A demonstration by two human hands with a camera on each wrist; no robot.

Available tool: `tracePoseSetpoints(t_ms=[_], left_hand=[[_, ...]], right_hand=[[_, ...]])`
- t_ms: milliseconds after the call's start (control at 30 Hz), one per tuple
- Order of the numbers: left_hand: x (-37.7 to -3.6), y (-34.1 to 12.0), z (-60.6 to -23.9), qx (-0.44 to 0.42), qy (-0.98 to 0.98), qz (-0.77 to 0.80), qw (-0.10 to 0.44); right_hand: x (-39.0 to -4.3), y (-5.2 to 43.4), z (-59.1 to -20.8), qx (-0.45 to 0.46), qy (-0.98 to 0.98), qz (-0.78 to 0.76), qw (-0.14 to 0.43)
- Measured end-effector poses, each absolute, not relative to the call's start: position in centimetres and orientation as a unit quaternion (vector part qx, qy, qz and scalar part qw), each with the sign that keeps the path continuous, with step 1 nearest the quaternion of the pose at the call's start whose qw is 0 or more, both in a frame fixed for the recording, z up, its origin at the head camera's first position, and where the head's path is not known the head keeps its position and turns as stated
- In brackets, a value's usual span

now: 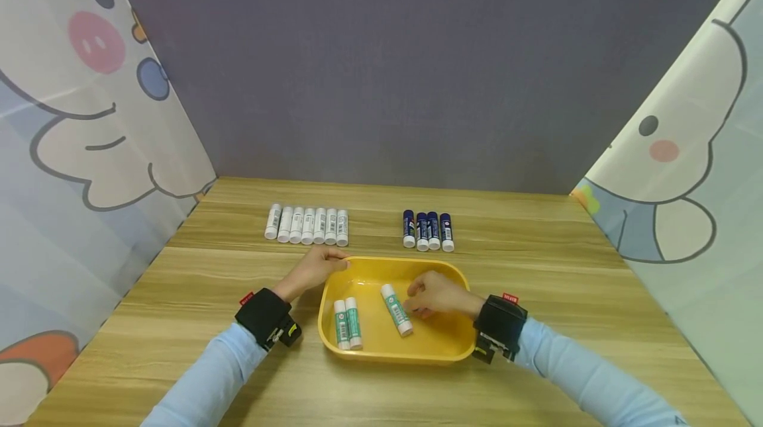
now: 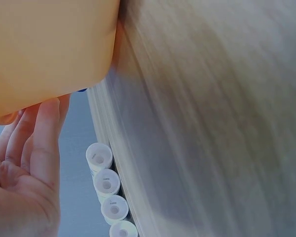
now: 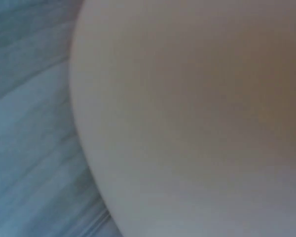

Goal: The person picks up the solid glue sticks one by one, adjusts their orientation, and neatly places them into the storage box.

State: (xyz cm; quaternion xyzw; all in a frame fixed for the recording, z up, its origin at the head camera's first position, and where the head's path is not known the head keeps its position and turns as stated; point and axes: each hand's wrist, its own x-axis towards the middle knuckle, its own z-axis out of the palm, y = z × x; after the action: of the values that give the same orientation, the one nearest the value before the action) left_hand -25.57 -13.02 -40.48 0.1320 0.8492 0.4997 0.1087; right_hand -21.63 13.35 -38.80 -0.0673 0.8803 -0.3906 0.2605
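In the head view, a yellow plastic bin stands on the table. My left hand grips its far left corner at the rim; in the left wrist view its fingers press the outer wall. Inside the bin, my right hand has loosely bent fingers beside a green-and-white glue stick lying at a slant. Whether the fingertips touch that stick is unclear. Another two green glue sticks lie side by side at the bin's left end. A blurred, pale bin wall fills most of the right wrist view.
Behind the bin to the left, several white glue sticks lie in a row. Several dark blue ones lie farther right. A grey panel closes off the table's back, and printed cloths hang on both sides.
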Motion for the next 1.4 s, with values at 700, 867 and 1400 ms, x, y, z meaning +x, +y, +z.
tracePoseSetpoints(t_ms=[700, 867, 1400], left_hand=[[-25.2, -13.1, -39.8, 0.13, 0.851, 0.497, 0.108], [-25.3, -13.0, -39.9, 0.125, 0.855, 0.491, 0.109], [-25.2, -12.9, -40.1, 0.122, 0.855, 0.493, 0.107]], right_hand=[[-21.4, 13.6, -38.3, -0.107, 0.873, -0.39, 0.272], [-21.5, 13.8, -37.9, -0.123, 0.867, -0.398, 0.273], [-21.9, 14.8, -36.2, -0.125, 0.87, -0.398, 0.262]])
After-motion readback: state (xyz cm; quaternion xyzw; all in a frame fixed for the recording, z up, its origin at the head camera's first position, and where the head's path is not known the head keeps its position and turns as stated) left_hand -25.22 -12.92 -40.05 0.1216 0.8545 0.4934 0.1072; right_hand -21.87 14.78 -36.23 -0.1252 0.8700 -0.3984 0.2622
